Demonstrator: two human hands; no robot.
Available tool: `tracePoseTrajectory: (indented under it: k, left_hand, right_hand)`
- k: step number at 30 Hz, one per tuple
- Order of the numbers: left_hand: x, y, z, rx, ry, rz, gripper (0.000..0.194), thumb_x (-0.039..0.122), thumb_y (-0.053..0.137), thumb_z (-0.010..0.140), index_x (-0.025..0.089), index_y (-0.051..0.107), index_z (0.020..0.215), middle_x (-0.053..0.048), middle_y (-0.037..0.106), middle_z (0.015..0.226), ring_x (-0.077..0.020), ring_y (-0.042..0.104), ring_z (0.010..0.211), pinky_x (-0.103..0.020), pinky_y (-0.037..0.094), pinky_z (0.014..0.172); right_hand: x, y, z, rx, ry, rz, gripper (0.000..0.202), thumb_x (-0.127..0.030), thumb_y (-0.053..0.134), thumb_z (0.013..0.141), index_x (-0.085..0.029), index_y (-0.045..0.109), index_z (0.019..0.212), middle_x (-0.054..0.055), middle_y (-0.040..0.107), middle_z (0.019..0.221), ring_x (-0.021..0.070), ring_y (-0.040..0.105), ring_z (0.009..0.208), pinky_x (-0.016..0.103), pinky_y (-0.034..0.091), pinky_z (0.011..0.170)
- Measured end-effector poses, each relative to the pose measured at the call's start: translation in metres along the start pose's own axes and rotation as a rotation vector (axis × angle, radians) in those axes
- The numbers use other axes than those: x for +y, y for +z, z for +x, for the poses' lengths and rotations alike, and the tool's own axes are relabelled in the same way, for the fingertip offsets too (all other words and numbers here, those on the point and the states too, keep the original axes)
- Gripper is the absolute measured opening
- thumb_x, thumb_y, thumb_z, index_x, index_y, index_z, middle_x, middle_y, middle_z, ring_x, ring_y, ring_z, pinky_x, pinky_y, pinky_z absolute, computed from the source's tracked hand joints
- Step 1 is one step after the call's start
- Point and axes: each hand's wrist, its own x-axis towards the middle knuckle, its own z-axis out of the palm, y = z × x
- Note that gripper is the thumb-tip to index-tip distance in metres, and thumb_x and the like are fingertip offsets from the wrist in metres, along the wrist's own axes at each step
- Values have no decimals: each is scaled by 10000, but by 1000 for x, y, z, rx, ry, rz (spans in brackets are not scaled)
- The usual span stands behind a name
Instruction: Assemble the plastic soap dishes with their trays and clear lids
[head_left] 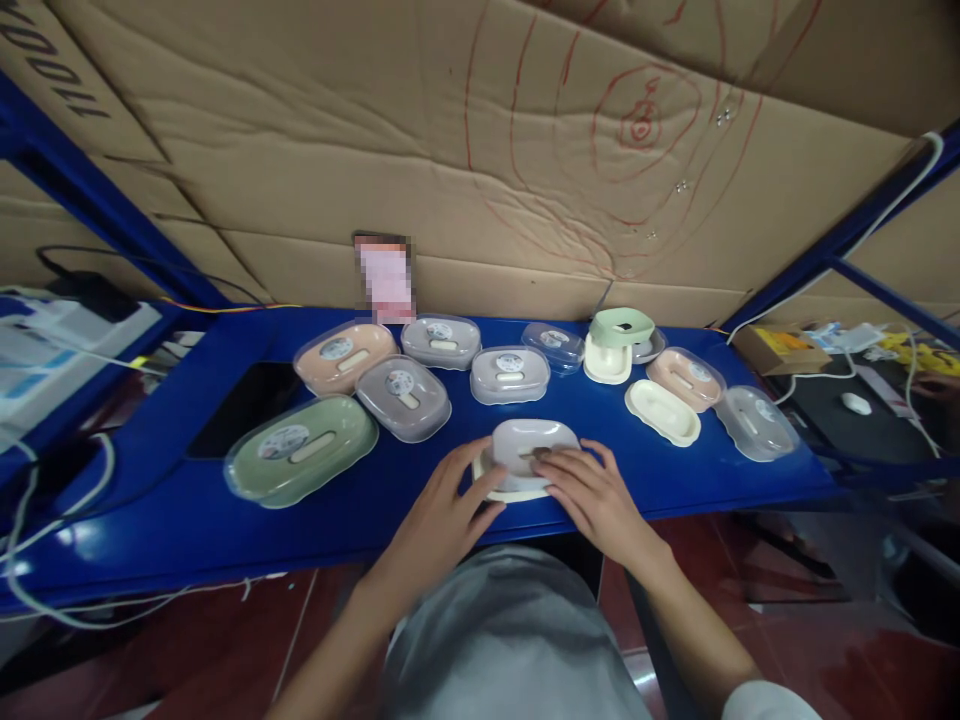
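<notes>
A pale grey oval soap dish tray [534, 436] sits over a cream base [517, 495] near the table's front edge. My left hand [461, 490] is curled round the left side of the tray and base, thumb toward the front. On the right, my right hand [596, 495] grips the same dish, its fingers reaching over the tray's middle. A small dark brownish spot shows at those fingertips, too small to make out. Just right of my hands lies an empty cream base [663, 413]. A green tray [622, 327] rests on another cream piece [607, 362] behind.
Soap dishes with clear lids stand around: green [307, 450], pink [346, 357], grey [405, 398], grey [510, 375] and several more. A loose clear lid [553, 346] lies at the back. A phone [386, 278] leans on the cardboard wall [300, 180]; a black flat panel [244, 410] lies left.
</notes>
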Motion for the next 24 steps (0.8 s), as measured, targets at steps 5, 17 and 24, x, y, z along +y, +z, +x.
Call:
tracePoseTrajectory:
  k: [5,17,24]
  left_hand:
    - [-4,2,1,-54,84,13,395,245,628,1051,260,607,1445,-103,618,1523,-298,564,1450,-524,529,1182]
    - [-4,0,6,-83,84,-13,271,268,631,1052,234,687,1316,-97,689,1420,-282,589,1415,-532,528,1183]
    - [-3,-2,6,-116,53,-29,294,236,636,1043,251,659,1336,-95,642,1478,-290,562,1442,-538,515,1196]
  right_hand:
    - [-17,16,3,-54,-96,-76,331,-242,557,1111,-239,630,1434,70,743,1371,242,647,1313,523,339,1211]
    - [150,-8,121,-91,366,-151,677,-577,561,1052,-210,489,1616,209,461,1665,423,449,1539,703,297,1241]
    - [163,1,116,83,369,-44,542,-523,355,1125,-233,653,1473,107,699,1456,302,664,1348,472,533,1134]
